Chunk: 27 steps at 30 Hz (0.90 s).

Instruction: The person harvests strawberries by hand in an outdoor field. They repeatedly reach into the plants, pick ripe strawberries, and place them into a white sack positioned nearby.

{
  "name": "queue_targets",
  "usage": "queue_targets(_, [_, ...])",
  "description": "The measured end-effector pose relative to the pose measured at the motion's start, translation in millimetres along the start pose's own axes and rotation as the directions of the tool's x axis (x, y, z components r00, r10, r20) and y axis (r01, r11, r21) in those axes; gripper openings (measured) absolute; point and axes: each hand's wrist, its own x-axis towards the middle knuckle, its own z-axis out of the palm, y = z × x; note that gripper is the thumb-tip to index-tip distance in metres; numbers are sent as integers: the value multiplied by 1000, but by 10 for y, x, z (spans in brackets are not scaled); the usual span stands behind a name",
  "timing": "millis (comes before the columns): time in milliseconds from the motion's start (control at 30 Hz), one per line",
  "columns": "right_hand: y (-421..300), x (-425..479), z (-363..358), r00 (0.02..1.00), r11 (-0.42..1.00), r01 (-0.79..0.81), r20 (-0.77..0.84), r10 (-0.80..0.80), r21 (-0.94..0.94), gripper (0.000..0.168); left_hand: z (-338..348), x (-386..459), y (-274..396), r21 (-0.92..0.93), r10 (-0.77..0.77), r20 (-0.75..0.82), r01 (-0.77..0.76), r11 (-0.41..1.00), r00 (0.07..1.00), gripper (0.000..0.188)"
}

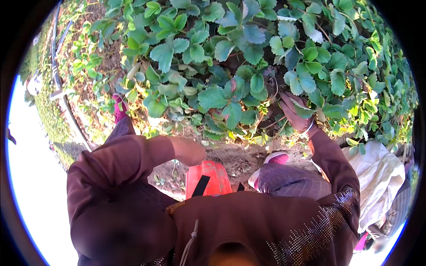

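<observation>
Leafy strawberry plants (229, 96) with toothed green leaves spread in front of me. At the right, my right hand (297, 116) reaches in low among them, its fingers stretched out and a leaf lying across them; the fingertips are partly hidden, and I cannot tell whether it grips anything. A pale band circles that wrist. My left hand (189, 152) is bent in before my body, a rounded patch of bare skin past the maroon sleeve, beside the top of a red plastic container (209, 178); its fingers do not show. The container stands on the soil between my legs.
Bare soil (241, 158) runs along the plants' near edge. A white sack (376, 176) lies at the right, with another person's clothing (397, 202) beyond it. A dark hose or pipe (71, 114) runs along the left. My pink shoes (120, 107) rest near the leaves.
</observation>
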Motion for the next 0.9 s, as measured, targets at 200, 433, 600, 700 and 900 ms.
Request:
queue_targets(200, [89, 24, 141, 979, 997, 72, -195, -64, 35, 37, 331, 709, 94, -158, -108, 102, 123, 980, 989, 40])
queue_targets(433, [114, 29, 127, 951, 975, 157, -291, -105, 160, 37, 627, 1488, 24, -176, -184, -208, 149, 973, 961, 39])
queue_targets(600, [58, 40, 75, 954, 989, 101, -292, -65, 111, 36, 410, 1488, 93, -151, -372, -61, 360, 921, 926, 33])
queue_targets(700, [11, 83, 68, 955, 984, 123, -286, -81, 129, 35, 565, 1545, 55, -374, -529, -295, 413, 830, 796, 29])
queue_targets(900, [16, 122, 41, 932, 983, 134, -352, -83, 123, 31, 412, 1481, 104, -638, -740, -492, 388, 665, 458, 26])
